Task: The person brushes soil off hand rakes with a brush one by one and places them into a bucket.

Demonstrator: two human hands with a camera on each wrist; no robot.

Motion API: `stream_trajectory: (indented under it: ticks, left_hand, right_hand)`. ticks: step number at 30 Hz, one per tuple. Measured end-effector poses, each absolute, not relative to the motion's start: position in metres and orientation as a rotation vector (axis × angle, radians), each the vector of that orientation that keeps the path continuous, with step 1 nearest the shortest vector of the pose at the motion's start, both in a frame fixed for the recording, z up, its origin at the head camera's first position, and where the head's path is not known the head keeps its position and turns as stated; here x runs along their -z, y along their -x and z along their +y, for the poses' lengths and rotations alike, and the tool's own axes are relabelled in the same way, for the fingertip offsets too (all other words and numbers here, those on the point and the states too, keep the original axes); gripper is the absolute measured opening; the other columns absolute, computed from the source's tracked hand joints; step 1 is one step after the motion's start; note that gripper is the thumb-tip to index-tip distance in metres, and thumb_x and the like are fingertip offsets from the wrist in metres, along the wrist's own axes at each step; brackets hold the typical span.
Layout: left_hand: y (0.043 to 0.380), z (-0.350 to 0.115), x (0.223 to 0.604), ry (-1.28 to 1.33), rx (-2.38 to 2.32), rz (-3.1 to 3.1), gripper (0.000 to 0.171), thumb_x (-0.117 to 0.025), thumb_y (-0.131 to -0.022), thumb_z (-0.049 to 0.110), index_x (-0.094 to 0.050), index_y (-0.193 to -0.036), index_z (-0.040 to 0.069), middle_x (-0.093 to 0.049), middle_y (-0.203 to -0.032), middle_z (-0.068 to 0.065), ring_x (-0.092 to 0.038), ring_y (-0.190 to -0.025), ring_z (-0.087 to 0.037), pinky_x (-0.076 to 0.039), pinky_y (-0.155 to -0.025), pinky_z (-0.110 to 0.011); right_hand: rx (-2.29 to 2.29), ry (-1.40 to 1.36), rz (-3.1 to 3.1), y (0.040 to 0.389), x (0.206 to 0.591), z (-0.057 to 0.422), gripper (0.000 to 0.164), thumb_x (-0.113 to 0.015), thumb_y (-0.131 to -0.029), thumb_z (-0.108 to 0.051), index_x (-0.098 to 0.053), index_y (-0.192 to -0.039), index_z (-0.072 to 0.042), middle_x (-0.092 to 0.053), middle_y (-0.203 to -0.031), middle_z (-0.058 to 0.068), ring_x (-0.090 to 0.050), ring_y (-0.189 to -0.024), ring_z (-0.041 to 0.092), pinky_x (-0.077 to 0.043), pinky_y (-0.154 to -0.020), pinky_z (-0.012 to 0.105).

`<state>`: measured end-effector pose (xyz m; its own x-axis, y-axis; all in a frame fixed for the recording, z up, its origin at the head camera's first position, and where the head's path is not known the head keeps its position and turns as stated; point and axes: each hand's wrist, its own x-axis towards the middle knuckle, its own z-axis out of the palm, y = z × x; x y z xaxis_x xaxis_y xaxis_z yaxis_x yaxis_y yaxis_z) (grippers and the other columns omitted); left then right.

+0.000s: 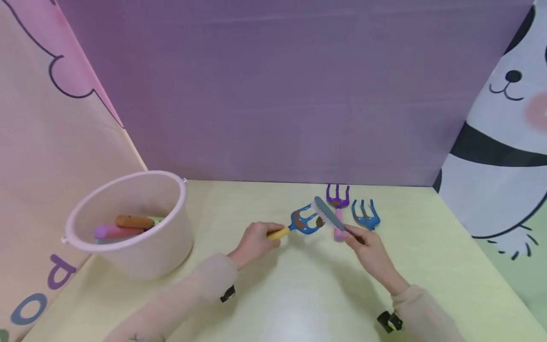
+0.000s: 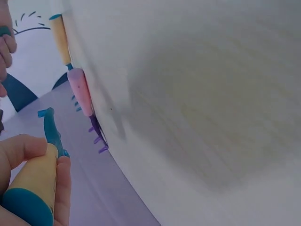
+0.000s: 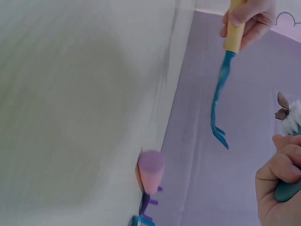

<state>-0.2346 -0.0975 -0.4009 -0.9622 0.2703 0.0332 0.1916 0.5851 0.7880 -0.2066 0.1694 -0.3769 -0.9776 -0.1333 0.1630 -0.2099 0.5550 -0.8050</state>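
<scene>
My left hand (image 1: 255,241) grips the yellow handle of a blue toy garden fork (image 1: 299,221), held above the table with brown patches on its head. In my right hand (image 1: 372,251) is a grey brush (image 1: 328,210) with white bristles, which overlap the fork's tines in the head view. A brown piece (image 3: 282,107) shows at the bristles in the right wrist view. Behind the brush lies a purple fork (image 1: 337,201) with a pink handle. To its right, a second blue fork (image 1: 368,220) bears a brown mark; its yellow handle (image 2: 59,40) shows in the left wrist view.
A pale pink bucket (image 1: 166,249) stands at the left of the pale yellow table (image 1: 239,304), holding several coloured pieces, among them an orange-brown one (image 1: 133,221). A purple panel (image 1: 273,104) rises along the table's back edge, with printed panels at both sides.
</scene>
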Motion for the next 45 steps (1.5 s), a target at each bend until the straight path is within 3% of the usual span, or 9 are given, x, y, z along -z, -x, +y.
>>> stream_trajectory:
  ticks: [2, 8, 14, 22, 27, 32, 38, 45]
  left_hand:
    - [0.230, -0.097, 0.401, -0.422, -1.328, 2.724, 0.037, -0.065, -0.081, 0.004, -0.062, -0.118, 0.006, -0.062, -0.119, -0.010, -0.060, -0.098, -0.020, -0.052, -0.083, -0.030]
    - [0.219, -0.096, 0.396, -0.491, -1.315, 2.744, 0.037, -0.065, -0.080, 0.004, -0.062, -0.117, 0.005, -0.063, -0.117, -0.011, -0.061, -0.096, -0.018, -0.053, -0.080, -0.028]
    - [0.215, -0.095, 0.390, -0.449, -1.307, 2.731, 0.038, -0.065, -0.082, 0.005, -0.061, -0.119, 0.007, -0.062, -0.120, -0.009, -0.059, -0.097, -0.016, -0.052, -0.083, -0.030]
    - [0.213, -0.094, 0.388, -0.420, -1.304, 2.740, 0.038, -0.065, -0.082, 0.006, -0.061, -0.120, 0.009, -0.062, -0.119, -0.008, -0.059, -0.094, -0.015, -0.052, -0.081, -0.029]
    - [0.211, -0.094, 0.389, -0.474, -1.300, 2.768, 0.037, -0.065, -0.081, 0.004, -0.062, -0.118, 0.007, -0.063, -0.117, -0.010, -0.060, -0.093, -0.016, -0.053, -0.079, -0.027]
    - [0.209, -0.093, 0.389, -0.519, -1.264, 2.834, 0.036, -0.065, -0.081, 0.004, -0.063, -0.117, 0.006, -0.064, -0.115, -0.012, -0.059, -0.082, -0.013, -0.052, -0.068, -0.020]
    - [0.206, -0.090, 0.390, -0.576, -1.255, 2.915, 0.037, -0.063, -0.082, 0.004, -0.061, -0.118, 0.006, -0.066, -0.111, -0.013, -0.047, -0.055, -0.004, -0.042, -0.046, -0.014]
    - [0.201, -0.088, 0.395, -0.595, -1.298, 2.914, 0.034, -0.061, -0.083, 0.001, -0.062, -0.117, 0.003, -0.067, -0.108, -0.015, -0.043, -0.049, -0.002, -0.042, -0.044, -0.014]
  right_hand:
    - [-1.443, -0.291, -2.706, 0.207, 0.380, 0.165, 0.035, -0.054, -0.092, -0.017, -0.057, -0.121, 0.003, -0.038, -0.061, 0.003, -0.031, -0.051, 0.006, -0.031, -0.046, 0.021]
    - [-1.463, -0.279, -2.754, 0.206, 0.387, 0.155, 0.039, -0.053, -0.093, -0.019, -0.053, -0.123, 0.006, -0.060, -0.080, 0.011, -0.040, -0.058, 0.008, -0.035, -0.049, 0.020]
    - [-1.421, -0.285, -2.831, 0.209, 0.393, 0.149, 0.039, -0.052, -0.093, -0.021, -0.054, -0.123, 0.005, -0.063, -0.093, 0.017, -0.044, -0.064, 0.011, -0.039, -0.052, 0.020]
    - [-1.150, -0.269, -2.849, 0.210, 0.396, 0.145, 0.038, -0.056, -0.091, -0.022, -0.056, -0.121, 0.002, -0.051, -0.064, 0.004, -0.038, -0.051, 0.008, -0.035, -0.044, 0.020]
    - [-0.966, -0.314, -2.795, 0.210, 0.399, 0.141, 0.038, -0.059, -0.089, -0.019, -0.057, -0.118, 0.005, -0.054, -0.064, 0.003, -0.039, -0.050, 0.009, -0.035, -0.043, 0.019]
    - [-0.740, -0.386, -2.718, 0.207, 0.400, 0.134, 0.034, -0.060, -0.088, -0.016, -0.060, -0.113, 0.006, -0.059, -0.070, 0.007, -0.042, -0.050, 0.010, -0.037, -0.044, 0.020]
    - [-0.308, -0.418, -2.578, 0.199, 0.397, 0.123, 0.035, -0.061, -0.086, -0.019, -0.062, -0.113, 0.004, -0.065, -0.081, 0.015, -0.049, -0.046, 0.021, -0.040, -0.039, 0.029]
    - [-0.210, -0.317, -2.774, 0.191, 0.393, 0.112, 0.039, -0.054, -0.090, -0.024, -0.057, -0.119, 0.003, -0.063, -0.090, 0.017, -0.043, -0.044, 0.020, -0.038, -0.036, 0.028]
